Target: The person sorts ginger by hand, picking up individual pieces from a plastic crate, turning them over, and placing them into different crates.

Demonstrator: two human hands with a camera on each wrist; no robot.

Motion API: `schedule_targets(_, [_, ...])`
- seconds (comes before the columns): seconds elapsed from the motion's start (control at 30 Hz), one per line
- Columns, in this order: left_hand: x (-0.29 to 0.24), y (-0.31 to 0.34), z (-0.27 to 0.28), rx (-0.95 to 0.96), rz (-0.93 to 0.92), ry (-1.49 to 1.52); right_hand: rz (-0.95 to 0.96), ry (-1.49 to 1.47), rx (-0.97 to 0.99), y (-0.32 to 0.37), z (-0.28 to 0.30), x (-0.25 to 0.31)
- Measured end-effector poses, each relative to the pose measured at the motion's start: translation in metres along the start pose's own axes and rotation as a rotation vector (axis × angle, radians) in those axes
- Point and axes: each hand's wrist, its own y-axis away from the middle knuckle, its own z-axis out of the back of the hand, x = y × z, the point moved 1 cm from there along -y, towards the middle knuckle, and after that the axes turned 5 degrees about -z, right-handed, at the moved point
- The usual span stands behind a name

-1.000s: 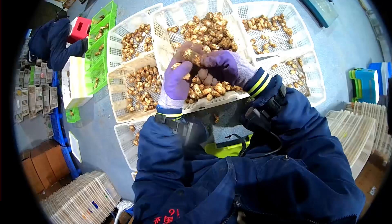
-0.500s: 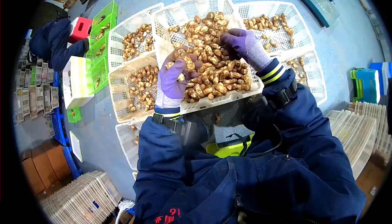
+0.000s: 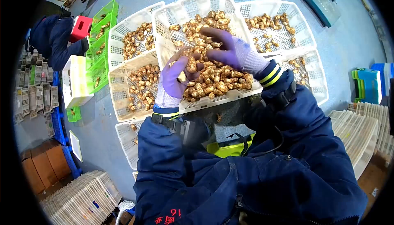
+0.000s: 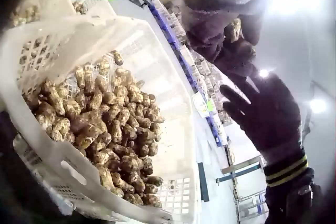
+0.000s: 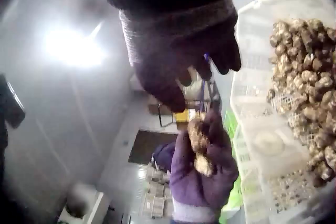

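Observation:
My left hand (image 3: 173, 81), in a purple glove, grips stubby brown-and-cream mushrooms (image 3: 191, 64) above the near left part of a white crate (image 3: 164, 46). In the right wrist view, a lumpy mushroom (image 5: 198, 137) rises between the left thumb and fingers. My right hand (image 3: 232, 53), gloved alike, is held over the crate just right of the left hand. Its fingers are spread and point left, with nothing between them, as the left wrist view of this right hand (image 4: 270, 113) also shows. Below both hands lies a heap of mushrooms (image 3: 221, 79), partly hidden by them.
More white crates with mushrooms flank the main one, such as the left crate (image 3: 115, 97) and the right crate (image 3: 301, 24). Green baskets (image 3: 91, 67) line up further left, near a crouching person (image 3: 51, 40). Stacked white crates (image 3: 82, 200) stand at lower left; a platform scale (image 3: 320, 7) at upper right.
My right hand left the left hand's side, went right over the heap, and has come back left with its fingers spread. The left hand keeps its mushrooms in nearly the same place.

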Motion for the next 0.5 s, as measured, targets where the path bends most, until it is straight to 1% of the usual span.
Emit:
schedule_targets(0.03, [0.003,0.002,-0.003,-0.022,-0.023,0.008,0.151,0.084,-0.022,0.004,-0.01,0.007])
schedule_targets(0.07, [0.01,-0.003,0.007,-0.002,-0.095,-0.111,0.302,0.167,-0.044,0.008,-0.019,0.015])
schedule_targets(0.13, [0.026,-0.012,0.027,0.066,-0.258,-0.377,0.342,0.256,-0.086,0.01,-0.032,0.014])
schedule_targets(0.2, [0.025,-0.011,0.027,0.116,-0.464,-0.668,0.352,0.269,-0.102,0.007,-0.032,0.01])
schedule_targets(0.27, [0.017,-0.004,0.026,0.247,-0.813,-1.129,0.34,0.265,-0.074,0.007,-0.029,0.008])
schedule_targets(0.3, [0.027,-0.004,0.031,0.152,-0.69,-0.995,0.315,0.181,-0.072,0.006,-0.029,0.007])
schedule_targets(0.4, [0.023,-0.012,0.027,0.002,0.085,0.39,0.306,0.064,-0.025,0.005,-0.025,0.01])
schedule_targets(0.43, [0.021,-0.006,0.02,-0.044,0.054,0.406,0.272,-0.039,0.015,0.006,-0.024,0.012])
schedule_targets(0.5, [0.01,-0.002,0.013,0.119,0.105,0.51,0.265,-0.105,0.058,0.006,-0.023,0.014])
